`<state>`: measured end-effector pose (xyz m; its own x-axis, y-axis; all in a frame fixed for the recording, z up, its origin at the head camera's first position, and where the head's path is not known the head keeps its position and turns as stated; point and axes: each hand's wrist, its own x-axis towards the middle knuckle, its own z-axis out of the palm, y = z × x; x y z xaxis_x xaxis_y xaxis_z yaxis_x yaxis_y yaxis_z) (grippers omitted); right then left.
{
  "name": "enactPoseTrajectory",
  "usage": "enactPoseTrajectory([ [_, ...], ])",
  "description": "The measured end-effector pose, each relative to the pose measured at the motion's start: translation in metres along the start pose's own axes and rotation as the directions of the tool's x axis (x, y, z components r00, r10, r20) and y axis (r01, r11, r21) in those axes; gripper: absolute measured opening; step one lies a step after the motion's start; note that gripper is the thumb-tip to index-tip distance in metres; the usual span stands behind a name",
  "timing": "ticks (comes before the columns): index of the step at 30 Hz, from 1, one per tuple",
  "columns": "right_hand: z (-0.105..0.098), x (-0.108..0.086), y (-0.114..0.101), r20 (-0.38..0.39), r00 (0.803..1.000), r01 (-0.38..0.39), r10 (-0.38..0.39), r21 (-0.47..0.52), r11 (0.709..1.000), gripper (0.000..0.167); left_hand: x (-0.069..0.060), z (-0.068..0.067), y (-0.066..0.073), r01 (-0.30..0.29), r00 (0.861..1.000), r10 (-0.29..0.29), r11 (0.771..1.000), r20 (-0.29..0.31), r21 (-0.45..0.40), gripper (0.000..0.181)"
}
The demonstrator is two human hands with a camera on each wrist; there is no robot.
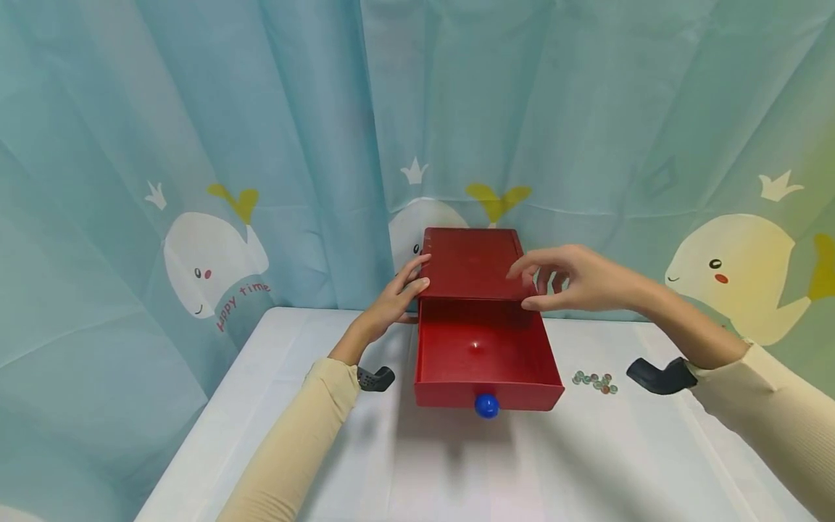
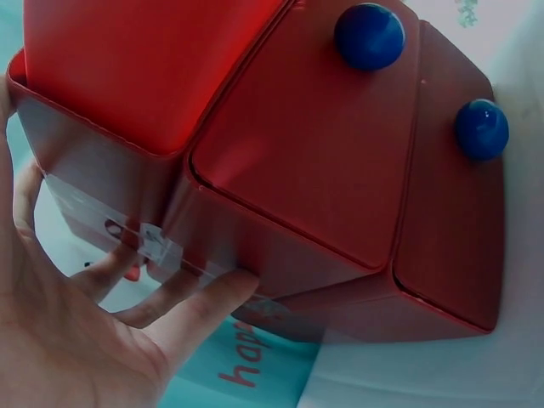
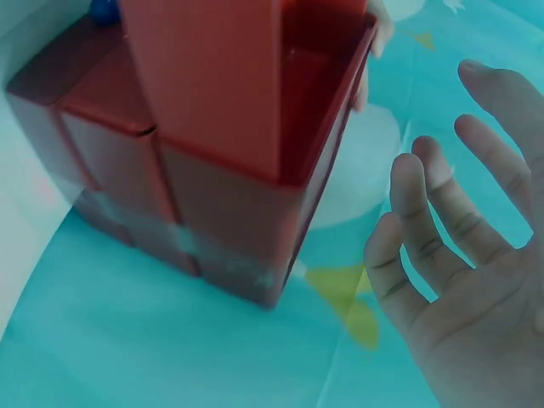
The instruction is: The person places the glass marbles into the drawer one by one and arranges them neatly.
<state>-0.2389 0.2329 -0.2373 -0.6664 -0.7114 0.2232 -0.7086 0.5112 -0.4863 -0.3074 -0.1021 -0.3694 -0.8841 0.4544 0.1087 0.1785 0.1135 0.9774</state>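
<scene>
Your left grip (image 1: 391, 299) spreads against the red box (image 1: 470, 262) on the counter (image 1: 554, 471), your right grip (image 1: 572, 279) is loose and empty, and the likely light, stiff drawer (image 1: 450, 395) suits holding by its blue knob (image 1: 486, 406).

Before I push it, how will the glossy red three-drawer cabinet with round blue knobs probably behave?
The glossy red three-drawer cabinet looks stiff, being flat-sided and straight. It may tip forward, as its red top drawer juts out. Its sheen suggests a slightly slippery surface.

Smooth plastic-looking drawer box (image 1: 471, 264), glossy hard knobs (image 2: 370, 36), matt cloth curtain (image 1: 457, 94).
</scene>
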Motion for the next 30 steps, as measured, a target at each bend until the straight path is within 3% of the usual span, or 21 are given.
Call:
enactPoseTrajectory([
  [9, -0.005, -0.041, 0.024, -0.114, 0.993, -0.006, 0.006, -0.004, 1.000, 0.037, -0.001, 0.000, 0.002, 0.008, 1.000, -0.008, 1.000, 0.012, 0.007, 0.061],
  [22, -0.001, -0.085, 0.056, -0.154, 0.982, -0.111, 0.107, -0.019, 0.994, 0.034, -0.001, -0.003, 0.011, 0.025, 0.996, -0.023, 0.999, 0.085, -0.021, 0.066],
  [30, 0.009, -0.108, 0.080, -0.200, 0.966, -0.169, 0.166, 0.005, 0.986, 0.033, -0.002, -0.004, 0.013, 0.034, 0.997, -0.032, 0.999, 0.074, -0.020, 0.065],
])
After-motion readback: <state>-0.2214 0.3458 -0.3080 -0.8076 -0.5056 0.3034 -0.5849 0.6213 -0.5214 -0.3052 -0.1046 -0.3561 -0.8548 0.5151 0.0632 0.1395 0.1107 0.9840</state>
